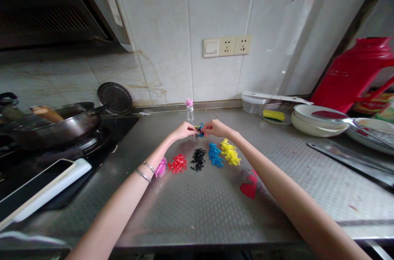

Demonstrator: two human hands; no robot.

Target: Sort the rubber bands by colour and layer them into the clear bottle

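I find both hands met over the far middle of the steel counter (197, 215). The left hand (184, 131) and the right hand (217, 128) are each closed in a fingertip pinch on one mixed cluster (200, 130) of small coloured pieces, mostly blue and black with flecks of yellow and red. They hold it between them, just above the surface. I cannot resolve whether the pieces are clips or bands. From the cluster, sorted heaps lie in a row between 7 and 5 o'clock: a pink pile (160, 167) touching the braceleted left wrist, then a red pile (177, 163), a black pile (198, 159), a blue pile (215, 155) and a yellow pile (230, 152), each near its neighbour but apart. At 12 o'clock, just beyond the hands, stands a small pink-capped bottle (189, 110). A wok (61, 124) sits on the hob at 9 o'clock. A sponge (273, 115), stacked bowls (314, 122) and a red flask (347, 73) stand toward 2 o'clock. In my judgement the pieces are very light, thin and somewhat springy. They look prone to hooking into one another and to skidding on the steel, though they are not fragile. The sound hold is a fingertip pinch on a single free end at the cluster's edge, with the other hand steadying the rest, not a grasp on the tangled middle.
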